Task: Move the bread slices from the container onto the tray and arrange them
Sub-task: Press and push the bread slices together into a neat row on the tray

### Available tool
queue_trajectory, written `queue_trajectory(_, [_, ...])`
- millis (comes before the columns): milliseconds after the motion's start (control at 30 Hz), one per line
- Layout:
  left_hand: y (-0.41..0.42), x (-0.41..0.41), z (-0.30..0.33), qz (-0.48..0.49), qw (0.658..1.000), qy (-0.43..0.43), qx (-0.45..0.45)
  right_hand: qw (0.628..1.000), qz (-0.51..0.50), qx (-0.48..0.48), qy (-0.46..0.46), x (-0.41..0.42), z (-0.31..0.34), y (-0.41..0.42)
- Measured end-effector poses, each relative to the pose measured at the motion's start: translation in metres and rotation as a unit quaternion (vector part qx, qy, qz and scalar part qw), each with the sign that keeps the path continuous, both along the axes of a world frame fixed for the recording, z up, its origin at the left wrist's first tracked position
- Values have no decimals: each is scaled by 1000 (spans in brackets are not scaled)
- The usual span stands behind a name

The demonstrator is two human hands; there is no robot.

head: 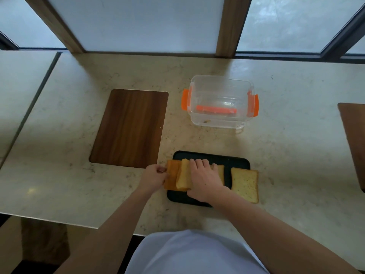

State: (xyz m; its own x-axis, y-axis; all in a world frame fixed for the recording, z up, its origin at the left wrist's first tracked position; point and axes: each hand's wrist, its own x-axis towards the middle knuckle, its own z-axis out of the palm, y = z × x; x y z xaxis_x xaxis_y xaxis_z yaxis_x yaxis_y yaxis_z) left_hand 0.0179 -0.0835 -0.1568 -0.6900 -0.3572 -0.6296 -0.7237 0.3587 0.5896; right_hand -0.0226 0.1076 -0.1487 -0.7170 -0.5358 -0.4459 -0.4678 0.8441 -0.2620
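A black tray point(236, 162) lies near the front of the counter. On its left end stands a group of bread slices point(178, 176), upright and leaning. My left hand point(155, 177) presses the brown end slice from the left, and my right hand point(203, 178) grips the group from the top and right. One more slice point(245, 184) lies flat on the tray's right end, overhanging its edge. Another slice point(221, 172) peeks out under my right hand. Behind the tray, the clear container point(220, 101) with orange clips holds only a crumb.
A dark wooden board point(129, 127) lies flat to the left of the container. Another wooden board point(353, 139) is at the right edge. Windows run along the far side of the marble counter point(79, 184), and a second counter section adjoins on the left.
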Motion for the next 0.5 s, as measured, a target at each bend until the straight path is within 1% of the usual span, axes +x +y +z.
queue_trajectory(133, [1, -4, -2, -9, 999, 13, -28, 1000, 1, 2, 0, 1, 0, -2])
queue_trajectory(200, [0, -5, -3, -17, 999, 14, -27, 1000, -5, -1, -3, 1, -2, -2])
queue_trajectory(300, [-1, -5, -3, -52, 998, 1, -24, 1000, -13, -9, -8, 1, -4, -2])
queue_trajectory(367, [1, -3, 0, -76, 996, 9, -54, 999, -26, -24, -7, 1, -6, 2])
queue_trajectory(433, [7, 0, 3, -108, 986, 58, -112, 998, -48, -31, -1, 0, -8, 13])
queue_trajectory(500, [14, 5, 7, -157, 963, 151, -161, 998, -58, -22, 10, 0, -12, 30])
